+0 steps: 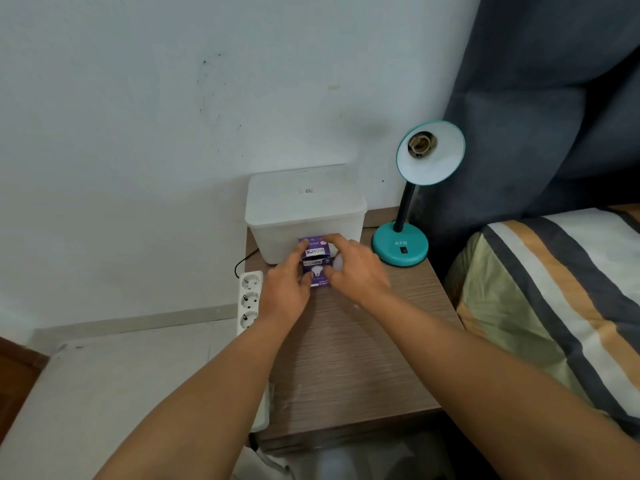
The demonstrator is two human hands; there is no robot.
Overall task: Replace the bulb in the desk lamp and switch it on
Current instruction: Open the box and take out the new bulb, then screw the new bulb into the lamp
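A teal desk lamp (pixel 401 249) stands at the back right of the wooden bedside table (pixel 353 358). Its shade (pixel 431 152) tilts toward me and the socket (pixel 421 143) inside holds no bulb. A black switch (pixel 402 250) sits on its round base. A purple bulb box (pixel 317 263) stands in front of a white bin, its top flap lifted. My left hand (pixel 285 289) grips the box's left side. My right hand (pixel 356 268) is at the box's top right, its fingers over the flap, and a white bulb (pixel 337 262) shows under them.
A white lidded plastic bin (pixel 304 209) stands against the wall behind the box. A white power strip (pixel 249 299) hangs along the table's left edge with a black cable. A bed with a striped cover (pixel 554 299) and a dark headboard (pixel 554 98) flank the right.
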